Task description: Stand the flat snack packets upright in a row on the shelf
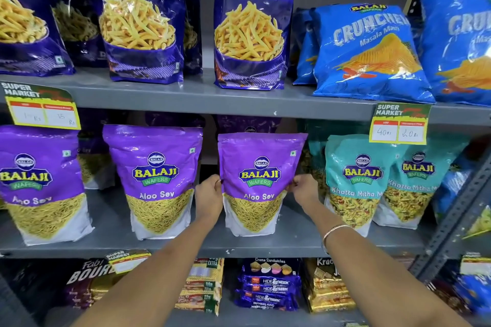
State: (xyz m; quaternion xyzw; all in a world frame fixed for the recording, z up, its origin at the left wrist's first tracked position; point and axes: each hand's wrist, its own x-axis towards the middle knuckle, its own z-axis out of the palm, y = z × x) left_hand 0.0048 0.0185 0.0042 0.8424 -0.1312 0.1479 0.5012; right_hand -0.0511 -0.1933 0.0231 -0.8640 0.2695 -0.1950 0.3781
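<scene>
A purple Aloo Sev packet (pixel 259 164) stands upright on the grey middle shelf (pixel 212 247). My left hand (pixel 209 198) pinches its left edge and my right hand (pixel 304 191) pinches its right edge. Two more purple Aloo Sev packets stand upright to its left, one nearby (pixel 156 180) and one at the far left (pixel 39 183). More purple packets show dimly behind this front row. To the right stand two teal Khatta Mitha packets (pixel 356 183), also upright.
The upper shelf carries dark purple Numyums bags (pixel 251 21) and blue Crunchex bags (pixel 369 50). Yellow price tags (pixel 398 125) hang from its front edge. Biscuit packs (pixel 268 284) fill the shelf below. A grey slotted upright (pixel 451 220) stands at the right.
</scene>
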